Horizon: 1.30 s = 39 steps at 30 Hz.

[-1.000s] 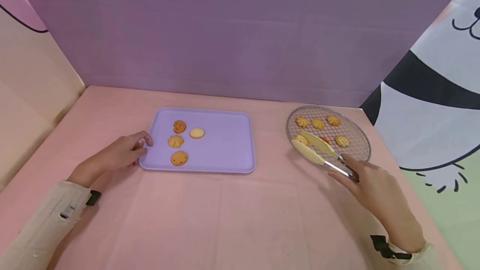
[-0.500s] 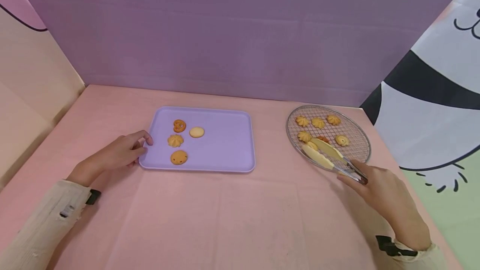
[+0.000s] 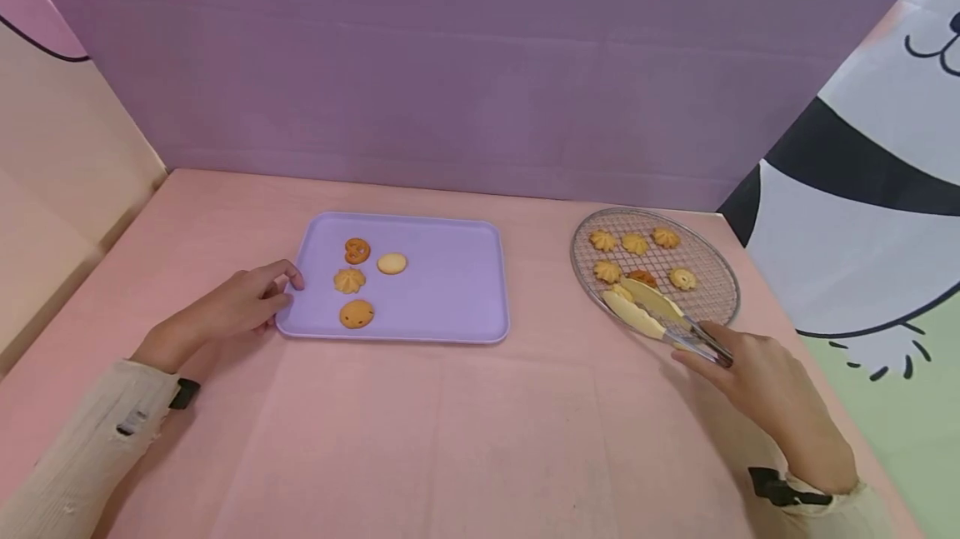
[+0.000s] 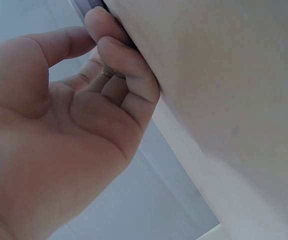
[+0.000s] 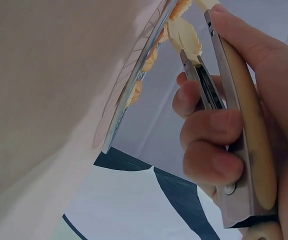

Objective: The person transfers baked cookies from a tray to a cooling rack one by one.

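My left hand (image 3: 236,306) holds the left edge of the purple tray (image 3: 450,289), thumb and curled fingers at its rim; in the left wrist view the hand (image 4: 74,110) meets the tray edge (image 4: 86,6). My right hand (image 3: 776,389) grips metal tongs (image 3: 633,316) with cream tips. Those tips stand apart around a small yellow cookie (image 3: 622,292) at the front left of the round wire rack (image 3: 738,306), which partly hides it. In the right wrist view, fingers of the hand (image 5: 214,135) curl round the tongs' handle (image 5: 251,130).
The tray carries a pretzel (image 3: 357,251), a pale oval cookie (image 3: 392,263), a swirl cookie (image 3: 349,281) and a round cookie (image 3: 356,314). Several swirl cookies and a browner one (image 3: 642,277) lie on the rack. A purple backdrop (image 3: 480,64) stands behind the table.
My right hand has drawn the tongs towards me and slightly right, from the rack's middle left cookie to the front left one. My left hand has stayed at the tray's edge.
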{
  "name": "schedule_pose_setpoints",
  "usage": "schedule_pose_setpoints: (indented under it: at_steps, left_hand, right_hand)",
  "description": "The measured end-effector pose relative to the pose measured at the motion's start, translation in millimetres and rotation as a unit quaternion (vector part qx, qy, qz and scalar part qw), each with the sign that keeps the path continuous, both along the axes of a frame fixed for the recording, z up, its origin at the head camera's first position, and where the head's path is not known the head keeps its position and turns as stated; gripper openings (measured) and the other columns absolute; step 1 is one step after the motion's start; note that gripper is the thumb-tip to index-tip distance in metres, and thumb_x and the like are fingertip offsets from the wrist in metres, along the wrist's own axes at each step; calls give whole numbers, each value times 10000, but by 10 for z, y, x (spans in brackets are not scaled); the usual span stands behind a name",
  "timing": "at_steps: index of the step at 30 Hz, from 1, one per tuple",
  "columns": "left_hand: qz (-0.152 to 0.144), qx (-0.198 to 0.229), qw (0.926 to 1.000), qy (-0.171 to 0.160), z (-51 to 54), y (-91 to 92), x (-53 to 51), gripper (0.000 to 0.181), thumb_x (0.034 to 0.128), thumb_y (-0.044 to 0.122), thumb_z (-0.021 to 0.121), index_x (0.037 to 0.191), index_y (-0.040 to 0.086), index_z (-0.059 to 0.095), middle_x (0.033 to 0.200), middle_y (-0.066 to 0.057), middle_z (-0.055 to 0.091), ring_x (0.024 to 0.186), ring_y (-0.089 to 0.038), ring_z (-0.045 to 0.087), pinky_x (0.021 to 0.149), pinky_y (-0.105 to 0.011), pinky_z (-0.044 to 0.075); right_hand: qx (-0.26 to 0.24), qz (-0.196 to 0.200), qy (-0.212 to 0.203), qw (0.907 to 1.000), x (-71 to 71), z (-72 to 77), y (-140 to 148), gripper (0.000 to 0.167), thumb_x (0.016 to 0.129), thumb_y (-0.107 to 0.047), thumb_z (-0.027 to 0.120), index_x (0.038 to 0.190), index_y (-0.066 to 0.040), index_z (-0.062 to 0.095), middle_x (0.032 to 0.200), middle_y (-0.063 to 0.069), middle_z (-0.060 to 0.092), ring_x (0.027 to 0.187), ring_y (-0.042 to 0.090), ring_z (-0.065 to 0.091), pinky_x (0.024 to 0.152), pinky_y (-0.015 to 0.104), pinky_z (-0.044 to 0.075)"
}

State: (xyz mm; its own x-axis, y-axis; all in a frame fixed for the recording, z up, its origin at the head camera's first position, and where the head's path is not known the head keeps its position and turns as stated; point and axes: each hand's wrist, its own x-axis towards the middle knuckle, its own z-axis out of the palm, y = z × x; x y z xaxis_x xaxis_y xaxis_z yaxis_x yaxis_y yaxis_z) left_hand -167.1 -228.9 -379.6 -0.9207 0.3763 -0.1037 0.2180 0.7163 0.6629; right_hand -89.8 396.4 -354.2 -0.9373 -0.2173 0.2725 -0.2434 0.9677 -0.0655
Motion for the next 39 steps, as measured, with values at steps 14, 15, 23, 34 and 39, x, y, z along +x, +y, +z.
schedule_pose_setpoints:
  at_steps: [14, 15, 23, 34, 39]
  left_hand:
    - [-60, -5, 10000, 6, -48, -12, -19, 185, 984, 41, 523, 1168, 60, 520, 662, -26, 522, 571, -163, 534, 496, -257, 423]
    - [-65, 6, 10000, 17, -47, -11, -19, 184, 984, 39, 522, 1167, 59, 520, 660, -26, 522, 569, -164, 536, 494, -257, 424]
    - [-94, 62, 9999, 12, -47, -11, -3, 187, 986, 38, 517, 1172, 56, 518, 668, -30, 513, 580, -166, 527, 491, -252, 424]
    - [-74, 52, 10000, 22, -52, -15, -19, 180, 977, 37, 518, 1155, 62, 524, 641, -20, 518, 551, -163, 534, 486, -260, 434]
    - [-65, 38, 10000, 15, -47, -15, -24, 179, 978, 37, 513, 1155, 62, 522, 639, -23, 515, 547, -163, 533, 481, -261, 434]
  right_hand:
    - [-332, 84, 436, 9985, 12, -6, -30, 549, 811, -390, 809, 1172, -2, 668, 622, 29, 492, 560, 195, 440, 491, 293, 305]
    - [-372, 88, 508, 9980, 16, -4, -42, 566, 810, -387, 810, 1187, 10, 666, 594, 1, 436, 554, 188, 424, 488, 286, 288]
    - [-456, 309, 843, 9949, 31, -18, -143, 571, 775, -364, 838, 1197, -16, 673, 610, -34, 416, 562, 156, 410, 502, 283, 291]
    - [-182, 500, 856, 9949, 55, 12, -387, 536, 804, -409, 805, 1212, -93, 658, 668, -53, 441, 556, 129, 379, 507, 300, 312]
    - [-7, 593, 703, 9958, 38, 13, -535, 593, 807, -442, 792, 1258, -93, 628, 706, -33, 480, 558, 132, 415, 479, 312, 340]
